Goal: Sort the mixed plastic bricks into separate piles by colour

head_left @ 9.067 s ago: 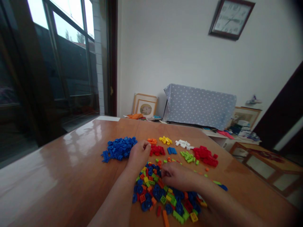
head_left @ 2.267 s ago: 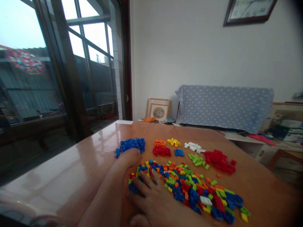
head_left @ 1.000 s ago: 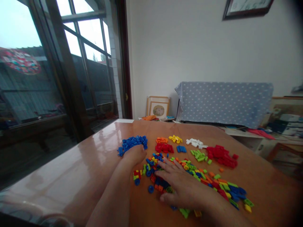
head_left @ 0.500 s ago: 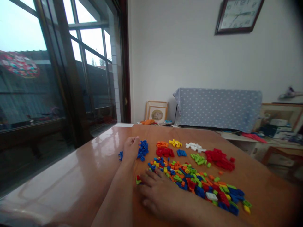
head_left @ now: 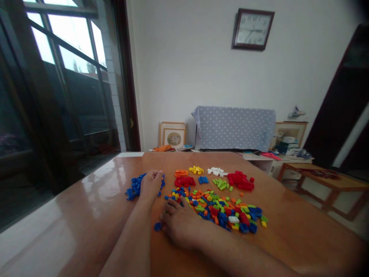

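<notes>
Tabletop (head_left: 72,223): brown, glossy, carries all the heaps; the sheen suggests blocks would skid easily on it.
Mixed heap (head_left: 219,209): nearest the person, wide and low; blue, red, orange, yellow, lime and white blocks jumbled together.
Blue heap (head_left: 135,187): beyond and left of the mixed heap, partly hidden by the left hand.
Right hand (head_left: 180,223): over the left end of the mixed heap, fingers apart and bent downward; anything under the palm is hidden.
Left hand (head_left: 151,184): at the blue heap, fingers curled inward; cannot tell whether they are closed on a piece.
Red heap (head_left: 240,181): rightmost, beyond the mixed heap.
Middle groups: red cluster (head_left: 184,181), white group (head_left: 216,171), lime group (head_left: 221,184), orange group (head_left: 181,173), yellow group (head_left: 196,169), blue row (head_left: 203,180); set apart by colour.
Blue disc (head_left: 157,226): alone, just left of the right hand.
Orange block (head_left: 241,194): alone, between red heap and mixed heap.
Handling: blocks look like hard plastic; judged light, stiff, smooth, not fragile. Best hold probably thumb and fingertip on opposite sides; discs by the rim. Buried ones may drag neighbours.
</notes>
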Motion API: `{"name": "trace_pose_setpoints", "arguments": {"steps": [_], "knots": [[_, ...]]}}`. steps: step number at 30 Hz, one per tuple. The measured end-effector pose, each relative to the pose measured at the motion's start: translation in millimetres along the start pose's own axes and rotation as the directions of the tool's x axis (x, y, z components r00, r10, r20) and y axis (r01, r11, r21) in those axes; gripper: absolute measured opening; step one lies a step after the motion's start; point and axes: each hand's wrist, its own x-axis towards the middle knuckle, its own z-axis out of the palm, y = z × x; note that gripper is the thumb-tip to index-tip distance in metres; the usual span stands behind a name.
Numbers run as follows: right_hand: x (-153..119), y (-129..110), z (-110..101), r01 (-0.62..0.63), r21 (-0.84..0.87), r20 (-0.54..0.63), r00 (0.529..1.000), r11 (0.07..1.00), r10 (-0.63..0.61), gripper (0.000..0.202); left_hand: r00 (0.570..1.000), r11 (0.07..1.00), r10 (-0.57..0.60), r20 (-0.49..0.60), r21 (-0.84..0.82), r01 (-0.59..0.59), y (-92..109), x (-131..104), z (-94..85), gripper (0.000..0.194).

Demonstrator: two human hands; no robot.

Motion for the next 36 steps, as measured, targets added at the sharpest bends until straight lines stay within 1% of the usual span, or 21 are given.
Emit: {"name": "trace_pose_setpoints", "arguments": {"steps": [2, 5, 7, 9, 10, 12, 14, 16, 17, 18, 19, 21, 23, 25, 27, 30, 36], "knots": [[-14, 2, -9, -0.041, 0.046, -0.042, 0.998, 0.998, 0.043, 0.042, 0.997, 0.995, 0.045, 0.06, 0.081, -0.05, -2, -1, 7.6, 0.039], [-38, 3, -19, -0.117, 0.126, -0.094, 0.987, 0.985, 0.13, 0.043, 0.981, 0.969, 0.135, 0.142, 0.187, -0.161, -3, -6, 17.7, 0.037], [-56, 7, -23, -0.169, 0.176, -0.126, 0.973, 0.97, 0.193, 0.041, 0.963, 0.946, 0.186, 0.194, 0.228, -0.228, -3, -10, 23.4, 0.036], [-77, 17, -24, -0.224, 0.208, -0.175, 0.949, 0.952, 0.261, 0.041, 0.948, 0.93, 0.209, 0.238, 0.25, -0.268, -2, -15, 28.4, 0.036], [-89, 23, -23, -0.255, 0.216, -0.209, 0.931, 0.942, 0.3, 0.041, 0.941, 0.924, 0.215, 0.26, 0.258, -0.282, -2, -17, 30.6, 0.036], [-113, 40, -20, -0.331, 0.224, -0.3, 0.872, 0.917, 0.388, 0.041, 0.925, 0.909, 0.229, 0.305, 0.272, -0.315, 0, -20, 34.6, 0.038], [-137, 60, -14, -0.42, 0.235, -0.399, 0.781, 0.877, 0.481, 0.042, 0.901, 0.892, 0.248, 0.355, 0.28, -0.356, 2, -23, 38.3, 0.041], [-159, 75, -8, -0.492, 0.249, -0.441, 0.709, 0.834, 0.55, 0.045, 0.871, 0.874, 0.27, 0.41, 0.275, -0.4, 4, -25, 42.3, 0.044], [-169, 81, -6, -0.526, 0.254, -0.442, 0.683, 0.812, 0.581, 0.047, 0.856, 0.867, 0.284, 0.432, 0.266, -0.421, 5, -26, 44.6, 0.045], [-177, 84, -4, -0.554, 0.249, -0.423, 0.675, 0.794, 0.604, 0.05, 0.841, 0.861, 0.3, 0.45, 0.253, -0.442, 5, -28, 47.1, 0.045], [-184, 84, -2, -0.579, 0.24, -0.39, 0.678, 0.779, 0.623, 0.055, 0.828, 0.854, 0.315, 0.465, 0.241, -0.46, 4, -29, 49.8, 0.045], [-193, 80, 1, -0.608, 0.205, -0.293, 0.71, 0.767, 0.641, 0.066, 0.807, 0.842, 0.334, 0.487, 0.232, -0.488, 1, -33, 55.4, 0.047], [-195, 73, 2, -0.618, 0.163, -0.191, 0.745, 0.769, 0.639, 0.075, 0.793, 0.827, 0.33, 0.512, 0.248, -0.504, -3, -37, 60.3, 0.052], [-192, 68, 3, -0.628, 0.134, -0.126, 0.757, 0.767, 0.642, 0.078, 0.779, 0.812, 0.311, 0.545, 0.273, -0.515, -7, -40, 63.7, 0.056], [-187, 67, 3, -0.649, 0.123, -0.1, 0.745, 0.751, 0.66, 0.078, 0.766, 0.799, 0.292, 0.572, 0.294, -0.525, -10, -42, 65.4, 0.059], [-180, 71, 1, -0.667, 0.12, -0.088, 0.731, 0.735, 0.677, 0.078, 0.757, 0.781, 0.278, 0.591, 0.319, -0.536, -11, -41, 65.5, 0.061], [-177, 80, 3, -0.653, 0.138, -0.108, 0.738, 0.745, 0.666, 0.075, 0.752, 0.774, 0.26, 0.606, 0.335, -0.538, -10, -41, 64.4, 0.059]]}}
